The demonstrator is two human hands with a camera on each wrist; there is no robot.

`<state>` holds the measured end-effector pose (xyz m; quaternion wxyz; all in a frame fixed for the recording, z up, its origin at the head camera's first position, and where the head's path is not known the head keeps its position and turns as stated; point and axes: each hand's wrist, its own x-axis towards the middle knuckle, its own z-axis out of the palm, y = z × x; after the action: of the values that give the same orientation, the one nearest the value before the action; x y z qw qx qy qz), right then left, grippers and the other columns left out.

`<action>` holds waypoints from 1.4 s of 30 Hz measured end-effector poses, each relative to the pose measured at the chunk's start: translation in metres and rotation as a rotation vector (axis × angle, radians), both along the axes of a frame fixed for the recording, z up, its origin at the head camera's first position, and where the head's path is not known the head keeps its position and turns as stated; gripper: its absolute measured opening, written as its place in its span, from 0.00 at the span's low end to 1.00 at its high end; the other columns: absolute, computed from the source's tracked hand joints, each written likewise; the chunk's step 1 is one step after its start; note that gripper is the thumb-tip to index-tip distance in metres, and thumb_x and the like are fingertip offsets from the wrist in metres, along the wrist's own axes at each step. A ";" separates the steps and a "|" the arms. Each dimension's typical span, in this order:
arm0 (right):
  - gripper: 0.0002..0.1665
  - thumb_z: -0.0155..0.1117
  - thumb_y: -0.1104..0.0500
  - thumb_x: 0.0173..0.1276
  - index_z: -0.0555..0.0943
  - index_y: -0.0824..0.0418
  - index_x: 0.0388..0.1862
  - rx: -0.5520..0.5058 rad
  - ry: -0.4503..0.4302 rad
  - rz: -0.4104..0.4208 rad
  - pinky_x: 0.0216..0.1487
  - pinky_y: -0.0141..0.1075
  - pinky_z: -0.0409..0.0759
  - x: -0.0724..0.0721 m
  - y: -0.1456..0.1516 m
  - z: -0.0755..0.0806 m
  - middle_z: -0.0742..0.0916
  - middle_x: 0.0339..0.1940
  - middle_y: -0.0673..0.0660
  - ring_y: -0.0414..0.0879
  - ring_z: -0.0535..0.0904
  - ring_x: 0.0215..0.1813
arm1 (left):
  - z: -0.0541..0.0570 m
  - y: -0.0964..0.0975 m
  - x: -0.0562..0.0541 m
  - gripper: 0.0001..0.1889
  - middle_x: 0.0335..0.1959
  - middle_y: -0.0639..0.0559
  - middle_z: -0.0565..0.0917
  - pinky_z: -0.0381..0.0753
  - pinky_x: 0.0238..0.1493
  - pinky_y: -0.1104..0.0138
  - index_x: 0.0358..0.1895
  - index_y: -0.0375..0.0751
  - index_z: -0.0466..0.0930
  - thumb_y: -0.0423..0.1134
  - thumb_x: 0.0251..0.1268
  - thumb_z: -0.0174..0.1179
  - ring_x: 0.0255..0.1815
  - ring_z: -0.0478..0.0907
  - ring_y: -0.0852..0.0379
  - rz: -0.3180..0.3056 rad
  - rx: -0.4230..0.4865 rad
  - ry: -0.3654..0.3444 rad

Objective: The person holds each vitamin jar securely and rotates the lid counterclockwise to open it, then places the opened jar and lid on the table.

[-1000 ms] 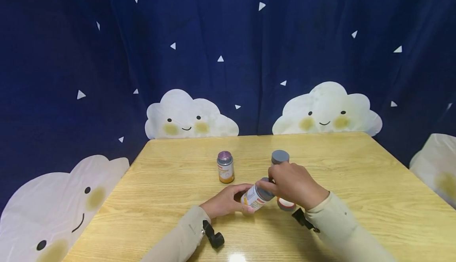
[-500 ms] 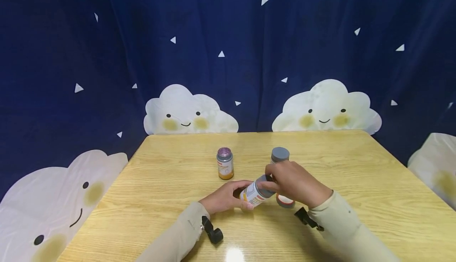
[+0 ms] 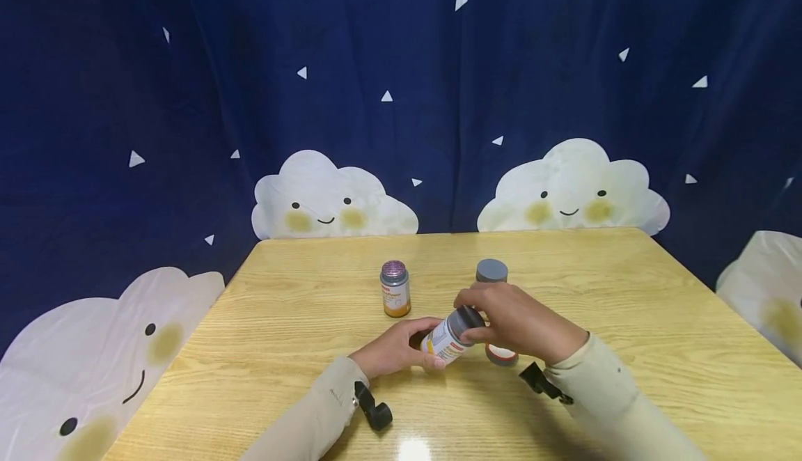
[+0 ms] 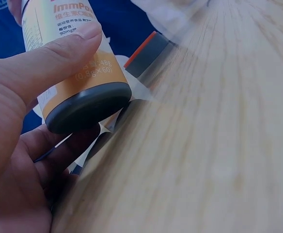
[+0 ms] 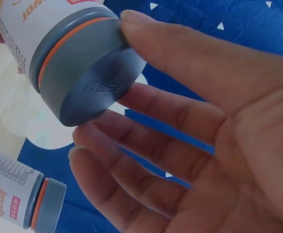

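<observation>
My left hand [image 3: 396, 351] grips a white-and-orange supplement bottle [image 3: 442, 345], tilted with its grey cap [image 3: 470, 319] up toward the right. In the left wrist view, my thumb crosses the label of the bottle [image 4: 105, 70] and its dark base points toward me. My right hand [image 3: 523, 322] holds the cap by its side. The right wrist view shows the cap [image 5: 90, 70] on the bottle, an orange ring at its lower edge, with my thumb and fingertips at opposite sides of it.
Behind my hands stands an uncapped bottle [image 3: 395, 294] with a purple glittery top. A similar capped bottle [image 3: 492, 270] is partly hidden behind my right hand. Beside that hand a loose cap [image 3: 501, 356] lies with its white inside up. Everything rests on a wooden table [image 3: 313, 294].
My right thumb and fingers have shifted around the cap, baring more of its top. My left hand keeps the bottle in nearly the same place and tilt.
</observation>
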<state>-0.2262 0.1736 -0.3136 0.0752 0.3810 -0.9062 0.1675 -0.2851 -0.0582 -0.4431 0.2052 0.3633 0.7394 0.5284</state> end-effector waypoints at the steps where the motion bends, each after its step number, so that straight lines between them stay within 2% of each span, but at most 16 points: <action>1: 0.17 0.78 0.58 0.52 0.81 0.56 0.38 0.004 0.002 0.004 0.34 0.32 0.76 0.000 0.000 0.000 0.81 0.33 0.46 0.38 0.75 0.33 | 0.000 0.000 0.000 0.32 0.55 0.58 0.79 0.74 0.56 0.65 0.68 0.56 0.68 0.47 0.60 0.68 0.55 0.75 0.59 0.001 0.001 0.000; 6: 0.20 0.79 0.61 0.50 0.81 0.58 0.41 0.027 0.001 0.008 0.36 0.33 0.77 0.001 -0.001 0.001 0.81 0.36 0.48 0.39 0.76 0.36 | 0.000 0.000 0.000 0.32 0.55 0.57 0.79 0.75 0.55 0.65 0.68 0.56 0.68 0.47 0.60 0.68 0.54 0.76 0.58 -0.003 0.008 -0.007; 9: 0.20 0.77 0.56 0.54 0.81 0.59 0.44 0.035 0.003 -0.028 0.36 0.34 0.77 0.002 -0.001 0.001 0.82 0.39 0.49 0.40 0.76 0.37 | 0.000 0.000 0.000 0.32 0.55 0.57 0.79 0.75 0.55 0.65 0.68 0.56 0.68 0.47 0.61 0.67 0.54 0.76 0.58 -0.007 0.009 -0.005; 12: 0.20 0.73 0.48 0.58 0.81 0.58 0.43 0.036 0.019 -0.102 0.33 0.34 0.77 0.004 -0.001 0.002 0.83 0.38 0.49 0.39 0.76 0.35 | -0.001 0.000 -0.001 0.32 0.55 0.57 0.78 0.74 0.55 0.65 0.68 0.56 0.68 0.48 0.61 0.67 0.54 0.75 0.59 -0.011 0.012 0.008; 19: 0.21 0.68 0.41 0.61 0.80 0.58 0.30 0.047 0.050 -0.285 0.19 0.34 0.70 0.005 -0.003 0.002 0.82 0.25 0.48 0.38 0.72 0.21 | -0.001 0.001 -0.001 0.32 0.57 0.58 0.78 0.73 0.58 0.65 0.69 0.56 0.67 0.47 0.61 0.67 0.56 0.74 0.59 -0.016 0.019 0.030; 23: 0.23 0.68 0.39 0.60 0.77 0.55 0.22 0.057 0.050 -0.328 0.15 0.34 0.67 0.004 -0.004 0.000 0.77 0.17 0.46 0.39 0.69 0.16 | -0.001 0.001 -0.001 0.32 0.56 0.58 0.78 0.73 0.58 0.66 0.68 0.56 0.68 0.48 0.60 0.67 0.56 0.74 0.60 -0.007 0.013 0.023; 26: 0.23 0.68 0.39 0.60 0.76 0.54 0.18 0.054 0.026 -0.326 0.15 0.34 0.67 0.004 -0.005 -0.001 0.75 0.15 0.45 0.39 0.69 0.16 | -0.001 0.001 0.000 0.32 0.57 0.58 0.78 0.72 0.58 0.66 0.68 0.56 0.68 0.48 0.60 0.68 0.56 0.74 0.60 -0.002 0.008 0.021; 32: 0.22 0.68 0.41 0.60 0.76 0.56 0.21 0.049 0.007 -0.297 0.17 0.33 0.69 0.004 -0.005 -0.002 0.77 0.18 0.45 0.38 0.70 0.17 | -0.002 0.002 -0.001 0.32 0.57 0.58 0.78 0.73 0.58 0.65 0.68 0.56 0.68 0.46 0.60 0.68 0.55 0.74 0.60 -0.004 0.011 0.025; 37: 0.21 0.68 0.42 0.61 0.77 0.57 0.24 0.040 0.017 -0.232 0.20 0.33 0.70 0.003 -0.002 -0.001 0.77 0.20 0.46 0.37 0.70 0.20 | -0.001 0.002 0.000 0.32 0.56 0.58 0.78 0.73 0.57 0.65 0.68 0.56 0.68 0.47 0.60 0.68 0.55 0.74 0.59 -0.007 0.015 0.015; 42: 0.17 0.70 0.47 0.61 0.76 0.57 0.27 0.027 -0.022 -0.161 0.21 0.31 0.69 0.002 -0.001 0.000 0.75 0.21 0.45 0.36 0.69 0.21 | -0.001 0.001 0.000 0.32 0.56 0.58 0.78 0.74 0.57 0.65 0.68 0.56 0.68 0.47 0.60 0.68 0.55 0.75 0.59 -0.006 0.016 0.005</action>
<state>-0.2239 0.1727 -0.3139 0.0730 0.3062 -0.9368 0.1527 -0.2850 -0.0573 -0.4443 0.2021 0.3684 0.7346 0.5327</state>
